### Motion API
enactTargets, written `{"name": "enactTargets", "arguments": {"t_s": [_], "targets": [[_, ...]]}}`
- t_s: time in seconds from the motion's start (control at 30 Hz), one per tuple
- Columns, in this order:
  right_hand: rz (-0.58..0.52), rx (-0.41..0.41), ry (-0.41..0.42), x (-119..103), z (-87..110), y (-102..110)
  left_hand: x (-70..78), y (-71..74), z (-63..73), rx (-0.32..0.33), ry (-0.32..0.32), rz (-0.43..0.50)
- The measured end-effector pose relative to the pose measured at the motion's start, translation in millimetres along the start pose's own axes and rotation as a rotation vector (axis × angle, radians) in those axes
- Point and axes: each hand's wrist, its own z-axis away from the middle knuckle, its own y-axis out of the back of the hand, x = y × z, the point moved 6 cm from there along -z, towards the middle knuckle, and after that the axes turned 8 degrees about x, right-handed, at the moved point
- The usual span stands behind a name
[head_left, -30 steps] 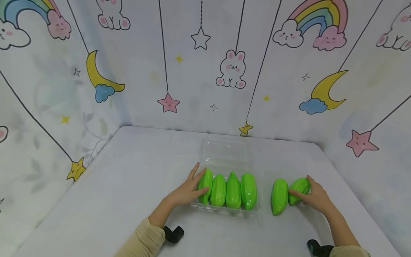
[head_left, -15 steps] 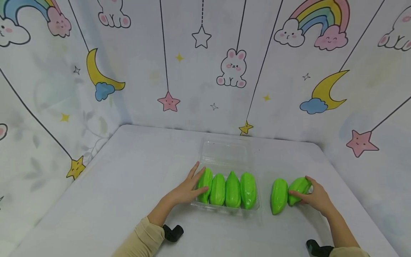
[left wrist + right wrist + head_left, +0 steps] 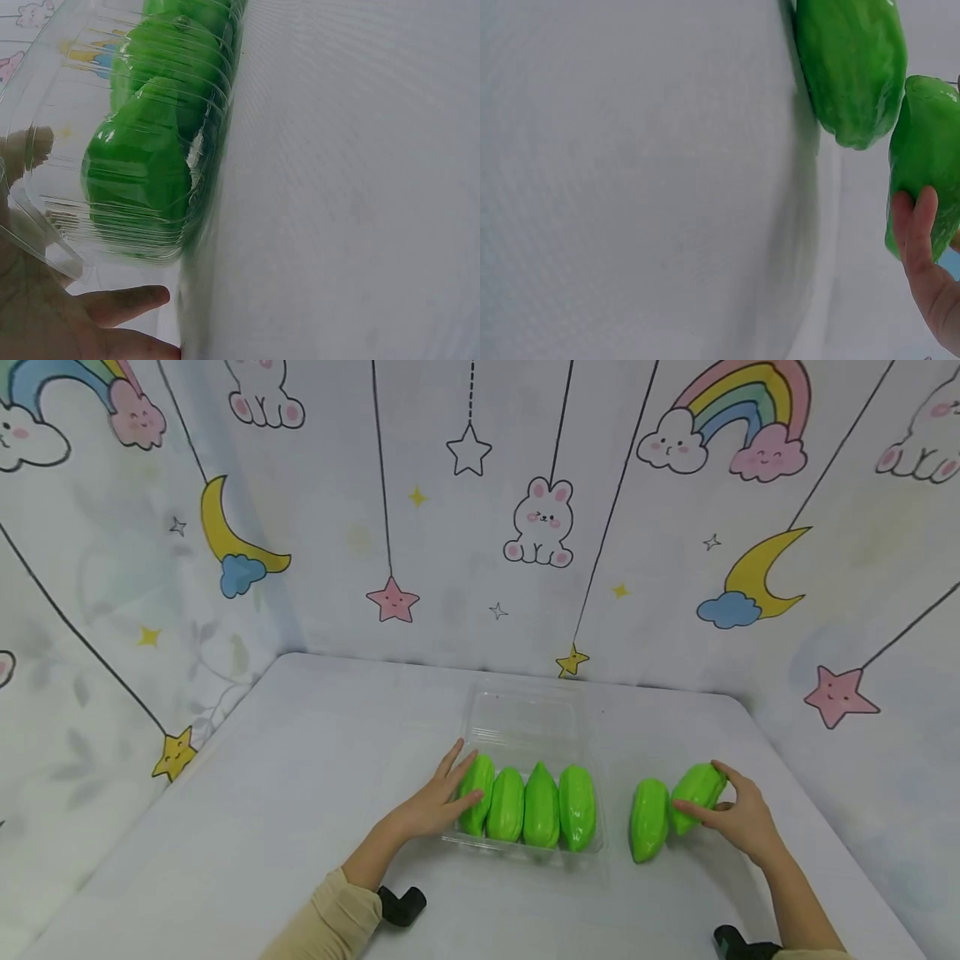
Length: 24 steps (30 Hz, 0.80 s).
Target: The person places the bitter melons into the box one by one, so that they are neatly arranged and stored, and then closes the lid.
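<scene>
Several glossy, bright green, oblong, ridged fruit-like pieces (image 3: 542, 806) stand side by side in a clear plastic clamshell box (image 3: 525, 850), its lid (image 3: 525, 714) folded back behind. My left hand (image 3: 423, 806) lies at the box's left side with fingers spread and straight, its thumb over the leftmost piece. In the left wrist view its fingers (image 3: 124, 304) show beside the clear wall. My right hand (image 3: 742, 818) pinches another green piece (image 3: 699, 795) between thumb and fingers, tilted and lifted above the table. Left of it, one more green piece (image 3: 649, 821) lies on the table.
The white table (image 3: 315, 735) meets a cartoon-printed backdrop (image 3: 465, 543) at its back edge. A black wrist mount (image 3: 403, 906) sits at the left cuff, and another (image 3: 742, 943) at the right.
My right hand has raised its green piece slightly, up and away from the table. The left hand stays at the box, and the other pieces lie as before.
</scene>
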Motion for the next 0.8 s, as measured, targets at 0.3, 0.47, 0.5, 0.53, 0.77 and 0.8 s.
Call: {"name": "enactTargets", "arguments": {"t_s": [0.3,0.47,0.5,0.53,0.77,0.8], "targets": [[-0.041,0.041,0.12,-30.7,0.6,1.5,3.7,-0.4,0.5,-0.002,0.023,-0.01],[-0.053,0.031,0.166,-48.4,3.6,-3.4,1.9,-1.3,0.2,-0.013,0.035,0.03],[-0.053,0.031,0.172,-51.8,4.3,-4.6,1.6,-1.2,0.2,-0.013,0.037,0.042],[-0.053,0.028,0.174,-55.2,4.9,-6.0,1.3,-1.1,0.2,-0.015,0.04,0.051],[-0.076,-0.004,0.2,-81.6,8.3,-16.0,2.8,-0.1,0.1,-0.022,0.029,0.057],[-0.083,-0.012,0.205,-85.4,8.6,-17.1,3.4,0.0,0.0,-0.023,0.024,0.053]]}}
